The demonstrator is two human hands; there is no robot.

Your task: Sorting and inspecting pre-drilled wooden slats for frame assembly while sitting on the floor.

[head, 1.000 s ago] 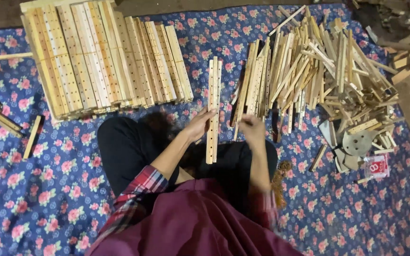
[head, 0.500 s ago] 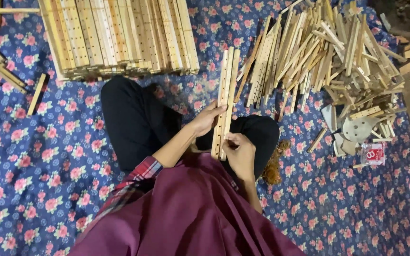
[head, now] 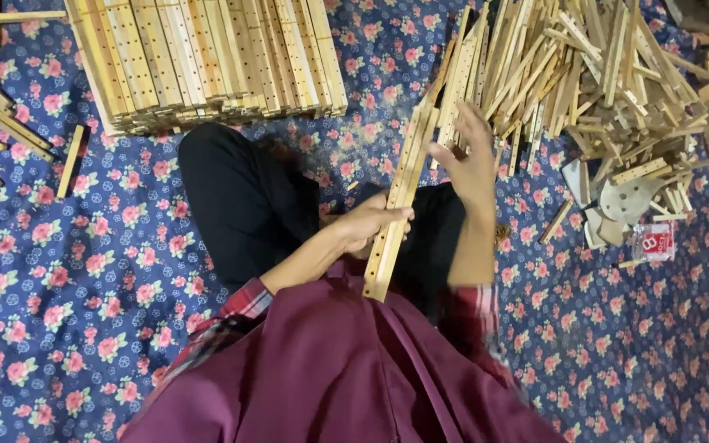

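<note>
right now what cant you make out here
- Head view: the right hand is motion-blurred, so whether it touches the wooden strip is unclear.
- The left hand covers the strip's middle.
- The neat stack of strips and the loose pile are cut off by the top edge.
- The small packet is too small to identify.

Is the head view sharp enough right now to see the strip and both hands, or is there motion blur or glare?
Head view: the right hand is smeared by motion blur; the left hand and the drilled wooden strip it grips are fairly sharp. Lighting is soft and even with no glare; a faint haze, perhaps dust, hangs near the strip's top end, and the frame's upper right corner falls dark.
</note>
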